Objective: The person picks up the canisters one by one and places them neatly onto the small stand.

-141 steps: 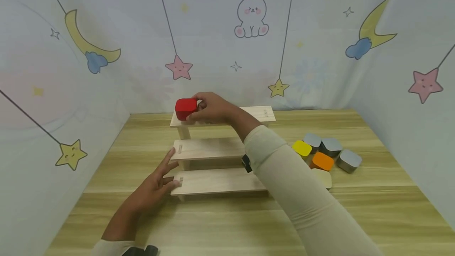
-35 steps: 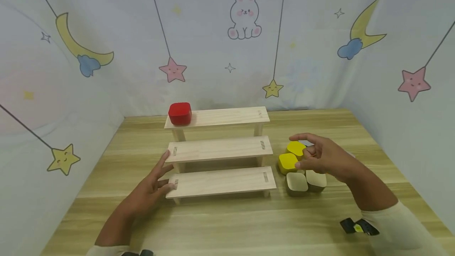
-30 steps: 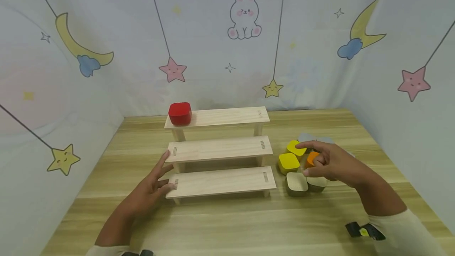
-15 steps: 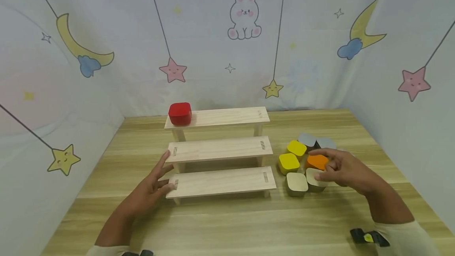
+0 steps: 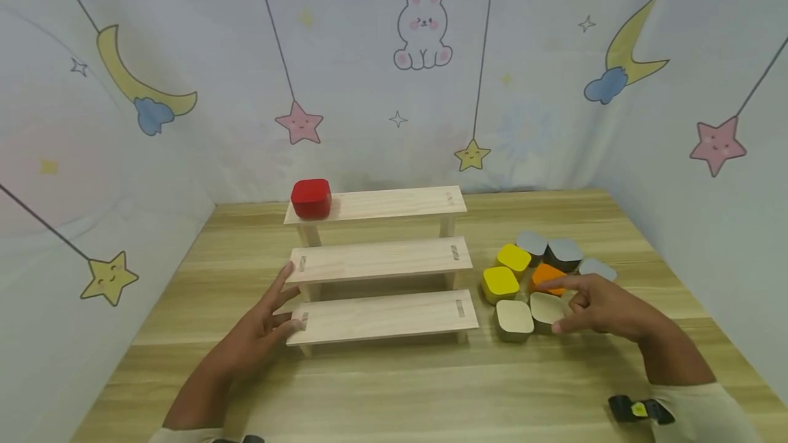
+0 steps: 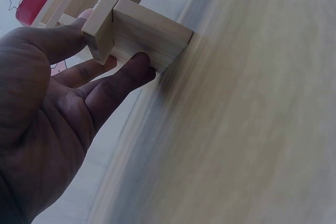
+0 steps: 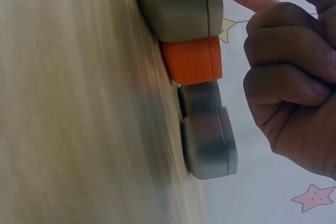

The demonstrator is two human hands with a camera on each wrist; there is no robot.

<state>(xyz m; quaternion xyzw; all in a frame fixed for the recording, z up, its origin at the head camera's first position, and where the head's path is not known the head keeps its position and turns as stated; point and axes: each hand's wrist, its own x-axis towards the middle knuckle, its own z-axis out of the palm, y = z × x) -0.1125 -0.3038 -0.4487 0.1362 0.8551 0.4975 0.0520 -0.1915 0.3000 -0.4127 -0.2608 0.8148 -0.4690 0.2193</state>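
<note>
My left hand (image 5: 252, 333) rests at the left end of a three-step wooden shelf (image 5: 382, 260), fingers spread. Its fingertips touch the plank ends, and in the left wrist view the thumb (image 6: 63, 38) lies at a plank's edge. On the top step's left end sits a red rounded-square box (image 5: 311, 199). Over on the right, my right hand (image 5: 615, 310) hovers above a cream lidded box (image 5: 546, 307), thumb and index finger spread apart. The other fingers are curled into the palm. Its index fingertip overlaps the orange box (image 5: 544, 277) in the head view. Nothing is held.
Around that box stand two yellow boxes (image 5: 500, 282), another cream box (image 5: 514, 318) and several grey boxes (image 5: 563, 251). All are on the wood-grain table (image 5: 382, 388). A printed cloth (image 5: 369, 87) closes off the back and sides.
My right hand has left the red box on the top step and gone to the group on the right, then drifted across it toward the near cream box. The left hand has stayed put.
</note>
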